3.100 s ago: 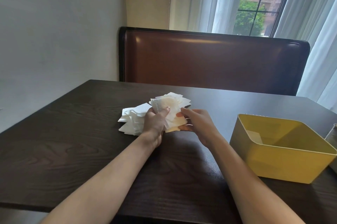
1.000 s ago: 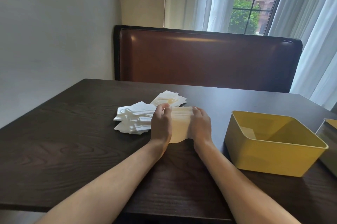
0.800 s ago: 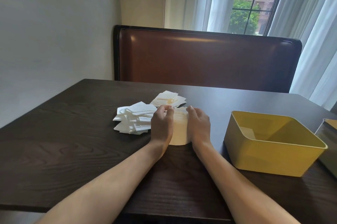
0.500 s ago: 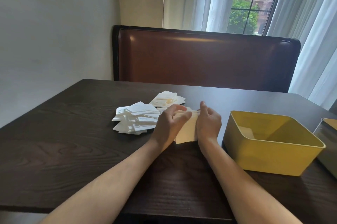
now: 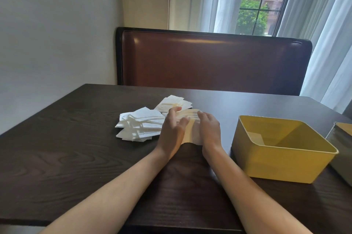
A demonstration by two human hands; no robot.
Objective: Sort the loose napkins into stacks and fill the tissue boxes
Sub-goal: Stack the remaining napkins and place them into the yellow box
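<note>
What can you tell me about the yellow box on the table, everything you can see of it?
The yellow box is an open-topped, squarish container with rounded corners and smooth, matte walls, perhaps plastic or painted metal. It stands upright on the dark table, right of both hands, neither touching it. Inside, it looks nearly empty: one pale flat piece lies against the left inner wall. A second box, cut off by the frame, sits just beside it on the right.

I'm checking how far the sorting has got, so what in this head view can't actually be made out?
- Napkin stack: its sides are hidden by the left hand and right hand; count unknowable.
- Both hands' grip: motion-blurred.
- Grey box: cut off by the right edge.
- Yellow box: near wall hides part of its floor.
</note>
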